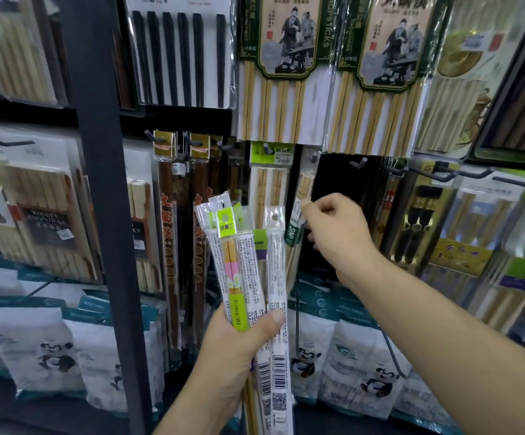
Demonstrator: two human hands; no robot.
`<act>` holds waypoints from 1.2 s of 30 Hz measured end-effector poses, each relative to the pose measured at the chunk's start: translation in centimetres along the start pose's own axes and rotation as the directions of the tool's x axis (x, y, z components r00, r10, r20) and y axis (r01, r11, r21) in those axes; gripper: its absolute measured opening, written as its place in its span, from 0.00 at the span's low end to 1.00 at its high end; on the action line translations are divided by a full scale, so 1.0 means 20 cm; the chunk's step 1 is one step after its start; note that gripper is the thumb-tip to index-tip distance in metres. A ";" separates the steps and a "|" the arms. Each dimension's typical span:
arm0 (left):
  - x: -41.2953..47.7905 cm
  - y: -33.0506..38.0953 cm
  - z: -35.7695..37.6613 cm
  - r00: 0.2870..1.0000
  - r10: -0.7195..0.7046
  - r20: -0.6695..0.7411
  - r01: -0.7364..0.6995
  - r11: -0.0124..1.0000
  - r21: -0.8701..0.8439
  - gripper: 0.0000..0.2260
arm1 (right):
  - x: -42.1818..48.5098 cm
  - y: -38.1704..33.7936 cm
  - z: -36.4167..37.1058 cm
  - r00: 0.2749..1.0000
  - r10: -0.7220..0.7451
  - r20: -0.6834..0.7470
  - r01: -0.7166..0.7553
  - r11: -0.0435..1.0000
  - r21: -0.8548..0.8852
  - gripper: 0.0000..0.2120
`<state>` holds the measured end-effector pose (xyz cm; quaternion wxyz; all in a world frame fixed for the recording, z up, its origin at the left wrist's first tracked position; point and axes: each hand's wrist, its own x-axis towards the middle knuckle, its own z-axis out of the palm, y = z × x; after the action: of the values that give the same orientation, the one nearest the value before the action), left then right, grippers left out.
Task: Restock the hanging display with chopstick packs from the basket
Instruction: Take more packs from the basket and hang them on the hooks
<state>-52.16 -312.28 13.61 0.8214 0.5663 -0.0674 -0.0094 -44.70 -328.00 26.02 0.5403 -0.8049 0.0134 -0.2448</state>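
Observation:
My left hand (239, 350) grips a fan of several slim chopstick packs (248, 255) in clear sleeves, held upright in front of the display; one has a lime-green header and a pink band. My right hand (339, 230) is raised to the right of them, its fingers pinched on the top of a narrow pack with a green label (295, 221). This pack sits just below a bare peg (313, 157) of the hanging display. To the left of it another light bamboo pack (270, 180) hangs on a peg. No basket is in view.
A dark vertical post (104, 183) stands left of my hands. Large bamboo chopstick packs (283, 73) hang above. Dark wooden packs (170, 230) hang left, boxed sets (462, 233) right on long hooks (443, 175). White panda-printed bags (44, 350) fill the shelf below.

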 end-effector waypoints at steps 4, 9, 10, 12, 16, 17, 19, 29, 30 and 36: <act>0.00 0.00 0.01 0.999 0.026 0.028 -0.026 1.000 -0.001 0.21 | -0.15 0.04 0.01 0.957 0.068 0.281 -0.081 0.996 0.034 0.14; 0.00 -0.03 0.01 0.998 0.061 -0.026 -0.059 0.995 0.084 0.18 | -0.28 0.01 -0.02 0.944 0.037 0.329 -0.099 0.980 0.174 0.11; 0.00 -0.04 0.02 0.997 0.072 -0.023 -0.069 0.990 0.123 0.17 | -0.30 0.02 -0.02 0.933 0.023 0.359 -0.076 0.988 0.134 0.14; 0.00 -0.04 0.03 0.996 0.088 -0.008 -0.085 0.982 0.167 0.17 | -0.32 0.02 -0.01 0.916 0.007 0.402 -0.042 0.996 0.078 0.20; -0.01 -0.05 0.05 0.995 0.097 0.016 -0.098 0.987 0.124 0.17 | -0.30 0.03 -0.02 0.921 0.008 0.390 -0.039 0.997 0.071 0.24; -0.01 -0.04 0.05 0.995 0.097 0.023 -0.098 0.989 0.109 0.17 | -0.29 0.03 -0.03 0.920 -0.002 0.391 -0.029 0.997 0.071 0.24; -0.02 -0.03 0.06 0.995 0.089 0.033 -0.091 0.993 0.076 0.20 | -0.29 0.05 -0.03 0.919 -0.020 0.393 -0.011 0.997 0.077 0.23; -0.01 -0.03 0.06 0.999 0.051 0.015 -0.051 0.999 -0.005 0.24 | -0.23 0.07 -0.03 0.944 0.035 0.329 -0.106 0.974 0.202 0.08; -0.02 -0.03 0.07 0.999 0.037 0.025 -0.036 0.999 -0.013 0.24 | -0.23 0.06 -0.02 0.949 0.021 0.314 -0.084 0.978 0.190 0.07; -0.01 -0.03 0.07 1.000 0.017 0.022 -0.018 0.998 0.060 0.27 | -0.27 0.01 -0.01 0.933 -0.090 0.349 0.062 0.994 0.089 0.11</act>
<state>-52.57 -313.73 13.47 0.8031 0.5902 -0.0815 -0.0065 -49.51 -326.66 23.84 0.5545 -0.8144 -0.1242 -0.1176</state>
